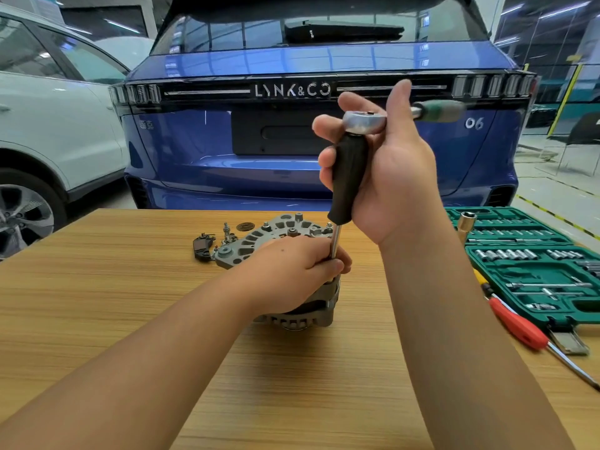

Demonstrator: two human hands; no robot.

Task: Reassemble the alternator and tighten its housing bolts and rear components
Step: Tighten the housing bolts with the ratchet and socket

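Grey alternator (pixel 285 241) sits on the wooden counter (pixel 97 287), beside loose rear parts (pixel 207 243). Left hand (pixel 292 271) grasps the housing and the driver's shaft. Right hand (pixel 383 164) grips the black driver handle (pixel 349 177), ratchet (pixel 367 121) mounted on top.

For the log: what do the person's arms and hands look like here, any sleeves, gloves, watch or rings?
Both forearms are bare as far as the view shows, with no sleeves in sight. The left hand and the right hand wear no gloves. No watch, bracelet or ring shows on either wrist or on the visible fingers. A small dark spot marks the back of the left hand.
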